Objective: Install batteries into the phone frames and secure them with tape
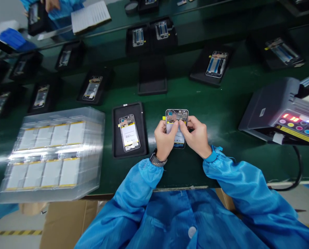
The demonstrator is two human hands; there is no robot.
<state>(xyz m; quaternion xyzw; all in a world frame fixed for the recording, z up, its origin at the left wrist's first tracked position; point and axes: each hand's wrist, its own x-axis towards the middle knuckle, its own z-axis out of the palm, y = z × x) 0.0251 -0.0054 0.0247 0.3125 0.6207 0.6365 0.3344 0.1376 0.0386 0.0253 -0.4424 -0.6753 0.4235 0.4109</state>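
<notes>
An opened smartphone (177, 114) with its circuit board and a white battery showing is held upright before me, over the green bench. My left hand (165, 136) grips its left edge, thumb pressed on the inside near the battery's top. On the other edge, my right hand (196, 136) grips it too, and its thumb tip rests close to the left one. The thumbs cover part of the battery. A yellow tab sticks out at the phone's upper left. Just left of my hands, a second opened phone (130, 133) with a white battery lies in a black tray (115, 148).
Clear plastic trays of white batteries (92, 186) are stacked at the left. A grey dispenser with a red display (268, 107) stands at the right. A bare black tray (152, 77) lies ahead, among several trays with opened phones. Another person's hand (52, 5) shows at top left.
</notes>
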